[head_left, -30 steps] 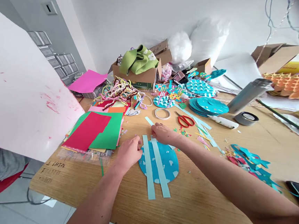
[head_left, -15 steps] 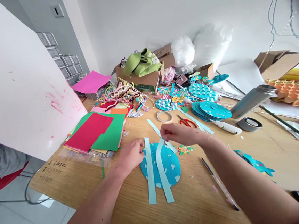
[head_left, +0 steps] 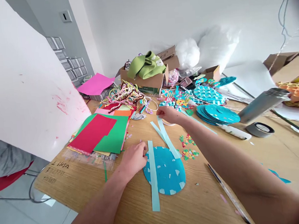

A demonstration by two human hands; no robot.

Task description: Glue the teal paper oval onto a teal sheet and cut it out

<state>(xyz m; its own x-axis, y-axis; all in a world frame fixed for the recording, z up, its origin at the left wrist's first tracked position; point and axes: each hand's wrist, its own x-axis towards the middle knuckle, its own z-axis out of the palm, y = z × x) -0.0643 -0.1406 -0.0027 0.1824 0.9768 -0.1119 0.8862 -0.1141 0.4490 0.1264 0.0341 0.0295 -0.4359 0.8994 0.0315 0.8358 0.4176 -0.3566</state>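
Observation:
A blue paper disc (head_left: 167, 169) with white flecks lies on the wooden table (head_left: 194, 205). One light blue paper strip (head_left: 153, 176) lies across its left part. My left hand (head_left: 134, 158) rests at the disc's left edge, fingers curled against that strip's upper end. My right hand (head_left: 168, 114) is farther back, pinching the top of a second light blue strip (head_left: 169, 139), which is lifted and hangs down toward the disc's upper right edge. Another pale strip (head_left: 156, 128) lies just beside it.
Stacked coloured paper sheets (head_left: 101, 133) lie to the left, tangled pipe cleaners (head_left: 124, 93) behind them. A stack of blue discs (head_left: 217, 113), a metal flask (head_left: 264, 103), a tape roll (head_left: 259, 129), a glue stick (head_left: 235, 132) and cardboard boxes (head_left: 146, 79) fill the back. A thin stick (head_left: 228, 195) lies near my right forearm.
My right hand has lifted the second strip off the disc and carried it back and up. The left hand has stayed at the disc's left edge. The view has shifted a little.

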